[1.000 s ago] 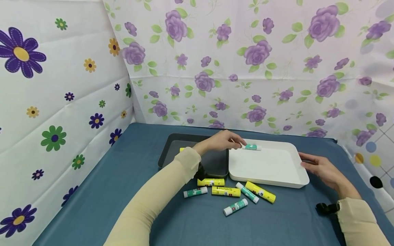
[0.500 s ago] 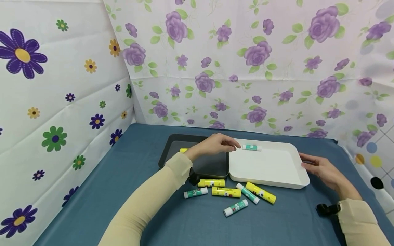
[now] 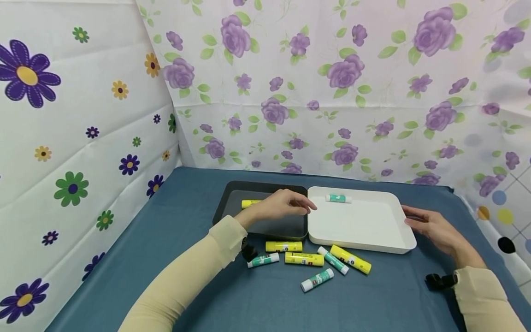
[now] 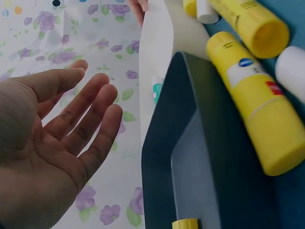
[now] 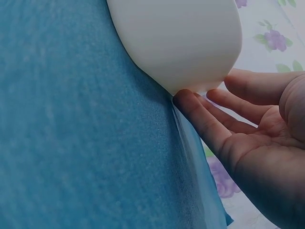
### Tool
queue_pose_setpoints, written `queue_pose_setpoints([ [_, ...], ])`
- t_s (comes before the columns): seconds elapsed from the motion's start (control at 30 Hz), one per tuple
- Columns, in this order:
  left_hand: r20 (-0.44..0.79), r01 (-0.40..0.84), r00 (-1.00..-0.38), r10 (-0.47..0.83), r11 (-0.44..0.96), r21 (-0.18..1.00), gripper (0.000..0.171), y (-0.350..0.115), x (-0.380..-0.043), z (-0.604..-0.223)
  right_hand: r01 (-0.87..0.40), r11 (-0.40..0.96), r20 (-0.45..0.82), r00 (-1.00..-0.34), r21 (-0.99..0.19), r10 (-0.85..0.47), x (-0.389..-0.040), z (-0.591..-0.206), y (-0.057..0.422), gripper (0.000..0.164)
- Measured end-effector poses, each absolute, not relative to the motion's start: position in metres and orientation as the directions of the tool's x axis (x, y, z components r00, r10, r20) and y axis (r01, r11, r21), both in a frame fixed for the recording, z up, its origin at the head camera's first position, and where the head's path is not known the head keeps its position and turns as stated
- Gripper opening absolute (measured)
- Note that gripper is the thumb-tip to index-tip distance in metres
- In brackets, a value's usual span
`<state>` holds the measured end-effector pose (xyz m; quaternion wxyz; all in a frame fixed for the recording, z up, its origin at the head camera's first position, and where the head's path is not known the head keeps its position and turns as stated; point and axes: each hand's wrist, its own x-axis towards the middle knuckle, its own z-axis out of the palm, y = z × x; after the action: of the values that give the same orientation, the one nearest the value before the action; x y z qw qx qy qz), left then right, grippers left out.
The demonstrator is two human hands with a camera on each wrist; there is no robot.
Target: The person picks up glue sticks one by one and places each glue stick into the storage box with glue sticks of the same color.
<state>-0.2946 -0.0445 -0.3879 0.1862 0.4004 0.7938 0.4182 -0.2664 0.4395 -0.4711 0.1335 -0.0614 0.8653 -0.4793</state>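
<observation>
My left hand [image 3: 284, 204] hovers over the right part of the dark tray [image 3: 224, 212], holding nothing, its fingers spread and slightly bent in the left wrist view. At the back left of the white tray [image 3: 361, 226] lies a small green-and-white glue stick [image 3: 338, 198], just beyond my left fingertips. My right hand [image 3: 435, 230] is at the white tray's right end, with nearly straight fingers and thumb touching its outer wall [image 5: 190, 57]. Inside the dark tray a yellow glue stick [image 3: 250, 203] is partly hidden behind my left hand.
In front of the trays lie several glue sticks: yellow ones [image 3: 304, 259] and thinner green-and-white ones [image 3: 317, 280]. The two trays stand side by side on a blue cloth [image 3: 199, 193]. A flowered curtain [image 3: 290, 92] rises behind the table.
My left hand has drawn back left and toward me, away from the green glue stick, to over the dark tray. The right hand and both trays have stayed put.
</observation>
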Motion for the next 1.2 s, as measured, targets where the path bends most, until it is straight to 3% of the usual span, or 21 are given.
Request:
queue_pose_setpoints([
  [0.4, 0.032, 0.525, -0.572, 0.820, 0.336, 0.782, 0.031, -0.055, -0.264, -0.399, 0.020, 0.549, -0.175, -0.957, -0.835, -0.231, -0.269, -0.474, 0.440, 0.079],
  [1.2, -0.007, 0.486, -0.542, 0.840, 0.320, 0.813, 0.030, -0.063, -0.232, -0.420, 0.025, 0.548, -0.176, -0.958, -0.836, -0.225, -0.267, -0.472, 0.440, 0.078],
])
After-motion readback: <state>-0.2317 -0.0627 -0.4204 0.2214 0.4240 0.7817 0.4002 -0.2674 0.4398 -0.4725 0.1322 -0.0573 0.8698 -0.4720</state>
